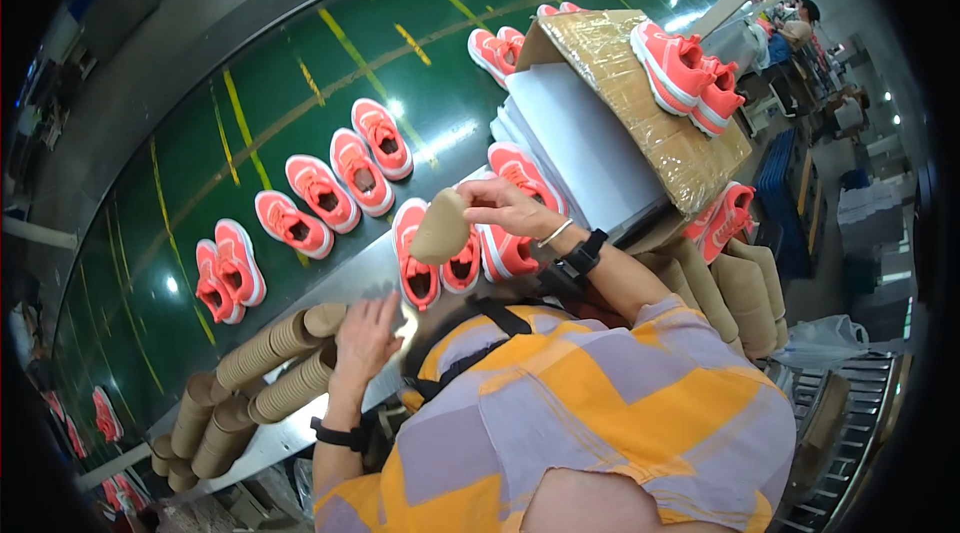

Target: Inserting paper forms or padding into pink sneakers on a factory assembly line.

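Green conveyor belt [330,63] w/ yellow stripes curves across the upper left. Coral-pink sneakers ride it in pairs: one pair [228,271] far left, another [308,208] next to it, a third [370,155] just beyond, a fourth [497,50] farther up the belt. Flattened brown cardboard sheet [640,113], wrapped in clear film, lies tilted over a stack of white sheets [585,148] at right; one more sneaker pair [690,73] sits on top of the cardboard. Another sneaker [725,218] shows below the cardboard's edge. Tan paper forms [745,298] stand nested at right. More sneakers [105,415] at far lower left, small & blurred. Grey floor [190,23] beyond the belt.
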Demonstrator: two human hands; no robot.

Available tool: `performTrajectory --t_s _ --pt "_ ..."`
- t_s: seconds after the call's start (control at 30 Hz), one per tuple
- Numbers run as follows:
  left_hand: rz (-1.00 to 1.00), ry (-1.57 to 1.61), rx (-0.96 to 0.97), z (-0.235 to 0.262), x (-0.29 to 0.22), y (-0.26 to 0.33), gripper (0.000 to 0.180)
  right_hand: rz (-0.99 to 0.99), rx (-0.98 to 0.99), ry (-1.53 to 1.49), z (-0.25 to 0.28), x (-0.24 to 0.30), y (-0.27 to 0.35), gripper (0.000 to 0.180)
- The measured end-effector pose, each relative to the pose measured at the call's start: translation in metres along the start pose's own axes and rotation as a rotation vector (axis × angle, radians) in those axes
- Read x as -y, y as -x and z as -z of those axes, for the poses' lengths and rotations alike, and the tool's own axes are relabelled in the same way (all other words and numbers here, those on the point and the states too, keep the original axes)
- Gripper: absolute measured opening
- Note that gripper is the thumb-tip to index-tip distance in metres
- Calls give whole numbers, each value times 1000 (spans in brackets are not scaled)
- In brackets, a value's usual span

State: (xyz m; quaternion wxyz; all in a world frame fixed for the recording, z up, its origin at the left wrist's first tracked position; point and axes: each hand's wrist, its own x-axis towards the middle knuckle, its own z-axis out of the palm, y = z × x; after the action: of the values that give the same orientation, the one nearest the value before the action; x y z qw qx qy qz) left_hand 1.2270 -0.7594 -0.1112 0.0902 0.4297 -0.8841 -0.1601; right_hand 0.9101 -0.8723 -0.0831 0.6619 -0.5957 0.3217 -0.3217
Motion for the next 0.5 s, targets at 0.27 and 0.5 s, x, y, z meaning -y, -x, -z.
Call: performTrajectory --t_s 0.27,0.5 --pt "132 776 -175 30 -26 -16 91 -61 380 2 -4 41 13 20" --pt "215 1684 86 73 -87 -71 53 365 -468 1008 76 30 2 33"
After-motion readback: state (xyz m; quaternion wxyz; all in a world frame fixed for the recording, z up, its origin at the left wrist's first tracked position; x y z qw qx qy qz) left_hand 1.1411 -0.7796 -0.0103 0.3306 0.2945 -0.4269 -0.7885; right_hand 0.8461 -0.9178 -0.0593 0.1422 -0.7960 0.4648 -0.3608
